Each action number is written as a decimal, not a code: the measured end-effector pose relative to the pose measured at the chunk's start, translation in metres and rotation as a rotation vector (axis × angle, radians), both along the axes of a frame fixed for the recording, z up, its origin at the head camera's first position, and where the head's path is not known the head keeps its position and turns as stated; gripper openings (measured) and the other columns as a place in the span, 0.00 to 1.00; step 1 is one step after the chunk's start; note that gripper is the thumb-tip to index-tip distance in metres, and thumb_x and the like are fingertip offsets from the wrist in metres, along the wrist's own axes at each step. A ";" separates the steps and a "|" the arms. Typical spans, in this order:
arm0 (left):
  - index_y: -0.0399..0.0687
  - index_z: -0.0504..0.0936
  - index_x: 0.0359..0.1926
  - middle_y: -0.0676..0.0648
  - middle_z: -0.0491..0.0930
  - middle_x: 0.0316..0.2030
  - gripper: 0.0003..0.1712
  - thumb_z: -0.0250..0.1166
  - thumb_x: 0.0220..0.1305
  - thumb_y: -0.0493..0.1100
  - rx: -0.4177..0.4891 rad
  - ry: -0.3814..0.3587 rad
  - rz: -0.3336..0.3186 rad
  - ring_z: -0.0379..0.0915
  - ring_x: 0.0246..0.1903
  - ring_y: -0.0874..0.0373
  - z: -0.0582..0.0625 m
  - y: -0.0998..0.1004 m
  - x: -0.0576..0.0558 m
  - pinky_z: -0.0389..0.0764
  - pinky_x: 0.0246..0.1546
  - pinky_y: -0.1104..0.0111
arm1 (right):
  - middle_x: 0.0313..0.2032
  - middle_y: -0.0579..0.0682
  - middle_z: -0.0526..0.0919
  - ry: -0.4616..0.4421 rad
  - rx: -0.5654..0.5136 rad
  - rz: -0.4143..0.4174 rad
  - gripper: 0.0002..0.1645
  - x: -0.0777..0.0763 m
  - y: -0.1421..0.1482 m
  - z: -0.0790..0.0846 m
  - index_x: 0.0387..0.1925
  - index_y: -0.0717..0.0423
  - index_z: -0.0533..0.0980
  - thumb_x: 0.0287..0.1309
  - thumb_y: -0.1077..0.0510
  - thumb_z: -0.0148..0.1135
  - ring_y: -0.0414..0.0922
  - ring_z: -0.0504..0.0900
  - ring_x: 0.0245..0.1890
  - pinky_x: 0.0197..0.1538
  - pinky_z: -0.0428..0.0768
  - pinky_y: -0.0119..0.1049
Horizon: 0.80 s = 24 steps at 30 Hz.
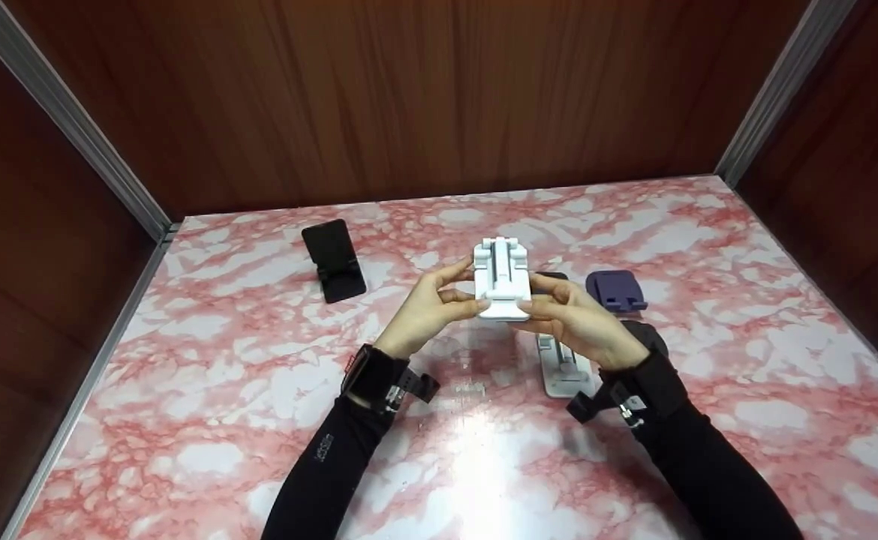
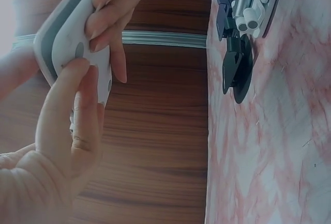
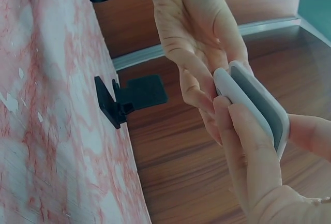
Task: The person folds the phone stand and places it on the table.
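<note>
A white folding phone stand [image 1: 502, 281] is held up above the table between both hands, its hinged arm side facing the head camera. My left hand [image 1: 425, 313] grips its left edge, thumb at the lower front corner. On the opposite edge my right hand [image 1: 581, 321] grips it the same way. In the left wrist view the phone stand [image 2: 61, 48] shows two flat plates folded close together with a narrow gap. From the right wrist, fingers of both hands lie against the stand's plates [image 3: 243, 102].
Below my right hand lies another white phone stand [image 1: 565, 375], partly covered. A purple phone stand [image 1: 616, 289] sits beyond that hand, and a dark one [image 1: 650, 337] peeks out by the wrist. An unfolded black phone stand [image 1: 336, 259] stands at the back left. Wooden panels [image 1: 439, 97] enclose the marbled table.
</note>
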State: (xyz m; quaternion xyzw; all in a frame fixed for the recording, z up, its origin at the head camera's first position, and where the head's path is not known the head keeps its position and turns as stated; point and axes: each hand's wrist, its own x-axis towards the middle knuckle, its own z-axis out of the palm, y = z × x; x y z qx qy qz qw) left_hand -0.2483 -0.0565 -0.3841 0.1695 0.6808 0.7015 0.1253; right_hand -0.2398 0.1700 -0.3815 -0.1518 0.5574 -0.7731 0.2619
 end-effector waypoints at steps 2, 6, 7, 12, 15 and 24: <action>0.40 0.56 0.68 0.39 0.71 0.56 0.42 0.65 0.54 0.32 -0.005 0.006 0.005 0.79 0.39 0.59 0.000 0.000 0.000 0.81 0.45 0.68 | 0.59 0.59 0.71 0.008 0.002 0.003 0.37 0.000 0.000 0.000 0.69 0.62 0.49 0.62 0.67 0.52 0.46 0.78 0.54 0.61 0.72 0.43; 0.40 0.56 0.69 0.39 0.71 0.57 0.43 0.66 0.54 0.32 -0.015 0.016 0.013 0.79 0.38 0.59 -0.001 0.000 -0.001 0.81 0.44 0.69 | 0.59 0.60 0.71 0.014 -0.007 0.011 0.37 0.000 0.000 -0.001 0.69 0.61 0.49 0.62 0.67 0.51 0.46 0.77 0.54 0.60 0.74 0.41; 0.40 0.56 0.69 0.39 0.71 0.57 0.43 0.66 0.53 0.31 -0.019 0.017 0.015 0.79 0.38 0.59 -0.001 0.000 -0.001 0.81 0.44 0.69 | 0.59 0.60 0.72 0.015 -0.011 0.012 0.37 0.000 0.000 -0.001 0.70 0.61 0.49 0.62 0.68 0.51 0.46 0.77 0.54 0.59 0.74 0.41; 0.40 0.57 0.68 0.39 0.71 0.57 0.43 0.66 0.52 0.31 -0.030 0.017 0.033 0.79 0.36 0.60 0.000 0.000 0.000 0.82 0.42 0.69 | 0.56 0.60 0.75 0.025 -0.009 0.011 0.38 0.000 -0.001 -0.002 0.69 0.62 0.49 0.61 0.68 0.52 0.47 0.78 0.54 0.57 0.76 0.39; 0.41 0.57 0.68 0.39 0.72 0.56 0.43 0.66 0.52 0.30 -0.030 0.017 0.045 0.79 0.35 0.60 -0.001 0.001 0.000 0.82 0.41 0.70 | 0.57 0.62 0.74 0.038 0.007 0.007 0.38 0.000 -0.001 -0.003 0.69 0.62 0.49 0.61 0.68 0.53 0.48 0.77 0.54 0.58 0.76 0.40; 0.41 0.58 0.68 0.39 0.73 0.55 0.43 0.66 0.51 0.29 -0.024 0.023 0.060 0.79 0.34 0.60 -0.001 0.002 0.001 0.82 0.39 0.71 | 0.57 0.65 0.72 0.040 0.034 -0.015 0.42 -0.001 -0.001 -0.006 0.70 0.63 0.45 0.60 0.68 0.54 0.49 0.77 0.54 0.59 0.74 0.42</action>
